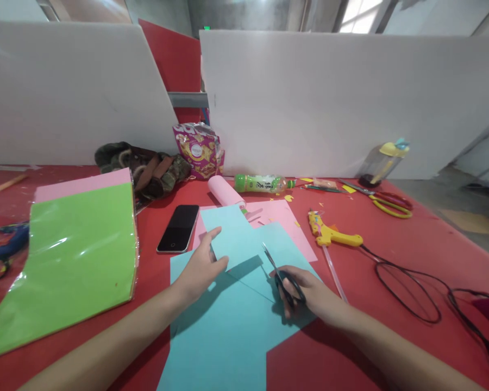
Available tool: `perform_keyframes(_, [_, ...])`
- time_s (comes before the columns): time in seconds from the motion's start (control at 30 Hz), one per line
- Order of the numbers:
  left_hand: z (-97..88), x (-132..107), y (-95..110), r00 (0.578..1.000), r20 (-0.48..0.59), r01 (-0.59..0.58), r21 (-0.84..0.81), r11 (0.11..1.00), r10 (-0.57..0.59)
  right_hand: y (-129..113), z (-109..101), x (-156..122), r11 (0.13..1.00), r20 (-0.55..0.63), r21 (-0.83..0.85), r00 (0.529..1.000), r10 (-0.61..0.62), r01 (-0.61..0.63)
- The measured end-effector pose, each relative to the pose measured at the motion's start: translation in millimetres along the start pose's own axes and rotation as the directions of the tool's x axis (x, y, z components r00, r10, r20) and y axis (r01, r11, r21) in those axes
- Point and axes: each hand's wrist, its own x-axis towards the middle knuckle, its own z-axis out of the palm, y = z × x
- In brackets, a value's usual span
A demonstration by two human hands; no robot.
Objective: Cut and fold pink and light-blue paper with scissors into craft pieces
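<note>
My left hand [206, 266] grips the left edge of a light-blue paper piece [238, 239], thumb on top and some fingers hidden beneath. That piece is raised a little and casts a shadow on a larger light-blue sheet [220, 331] spread below. My right hand [299, 290] is wrapped round black-handled scissors [287, 288], fingers in the loops. Their narrow blades point up and left, near the right edge of the raised piece, and look nearly closed. Under the blue paper, a pink sheet [287, 222] shows at the back.
Left lie a black phone [179, 228] and a green paper pack [85, 244]. Behind are a pink roll [226, 191], green bottle [261, 183] and snack bag [199, 149]. Right are a yellow glue gun [336, 234] with black cord, large scissors [391, 203] and a clear tumbler [385, 163].
</note>
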Motion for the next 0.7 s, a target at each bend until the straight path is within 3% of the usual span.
perform_keyframes(0.17, [0.2,5.7,-7.0,0.997,-0.049,-0.060,0.045,0.997,0.062,1.8,-4.2,1.0,0.998,0.024,0.032,0.998,-0.053,0.052])
perform_keyframes(0.37, [2.8,13.9,-21.1,0.964,-0.140,-0.214,0.082,0.973,0.224,3.0,-7.7,1.1,0.995,0.065,0.089,0.996,-0.055,0.049])
perform_keyframes(0.53, [6.3,14.1,-25.9,0.974,-0.086,-0.198,0.111,0.974,0.208,0.8,-7.8,0.7,0.990,0.071,0.136,0.996,-0.055,0.045])
perform_keyframes(0.7, [4.2,16.0,-26.9,0.964,-0.163,-0.200,0.090,0.976,0.212,1.0,-8.0,2.9,0.985,0.083,0.171,0.996,-0.034,0.019])
